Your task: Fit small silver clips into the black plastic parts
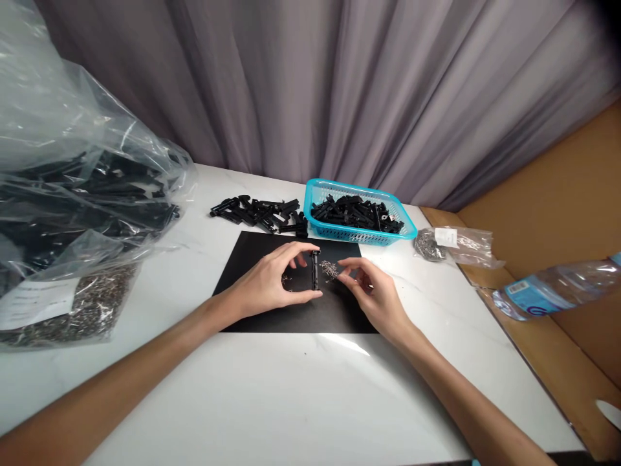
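While the left hand [269, 279] pinches the black part [315, 273], the right hand [377, 290] is near, grip unclear.

Piled metal bits [329, 269] indistinct, large bag [92, 178] cut off left, bottle [557, 288] cut off right

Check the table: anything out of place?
Possibly two: black parts lie loose beside the blue basket holding similar ones; a lone dark speck, too small to identify, sits on the white table in front of the black mat.
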Action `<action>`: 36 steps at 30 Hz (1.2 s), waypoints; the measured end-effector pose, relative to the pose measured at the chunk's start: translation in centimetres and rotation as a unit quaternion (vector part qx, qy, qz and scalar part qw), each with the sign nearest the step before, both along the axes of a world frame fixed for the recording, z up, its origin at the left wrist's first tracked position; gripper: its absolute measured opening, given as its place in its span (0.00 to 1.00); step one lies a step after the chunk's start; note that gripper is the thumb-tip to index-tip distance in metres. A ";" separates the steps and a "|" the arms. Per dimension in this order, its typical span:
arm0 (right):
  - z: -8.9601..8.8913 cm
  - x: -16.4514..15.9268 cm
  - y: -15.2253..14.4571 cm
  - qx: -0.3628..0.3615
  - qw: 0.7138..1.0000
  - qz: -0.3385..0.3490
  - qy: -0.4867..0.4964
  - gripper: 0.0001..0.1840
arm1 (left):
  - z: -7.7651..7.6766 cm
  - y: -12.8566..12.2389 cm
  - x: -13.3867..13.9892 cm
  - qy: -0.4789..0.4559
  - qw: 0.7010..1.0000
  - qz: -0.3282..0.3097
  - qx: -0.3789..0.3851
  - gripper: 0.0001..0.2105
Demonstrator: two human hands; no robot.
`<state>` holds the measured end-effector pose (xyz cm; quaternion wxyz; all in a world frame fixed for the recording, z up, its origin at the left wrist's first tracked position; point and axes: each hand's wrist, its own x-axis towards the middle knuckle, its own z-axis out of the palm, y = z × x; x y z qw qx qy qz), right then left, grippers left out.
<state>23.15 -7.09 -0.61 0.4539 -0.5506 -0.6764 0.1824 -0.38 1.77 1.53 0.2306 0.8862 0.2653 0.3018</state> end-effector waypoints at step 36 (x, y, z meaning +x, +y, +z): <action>1.6 -1.6 -1.2 0.010 0.991 -0.023 0.133 0.08 | 0.2 -2.8 1.6 0.007 1.000 -0.016 0.005 0.30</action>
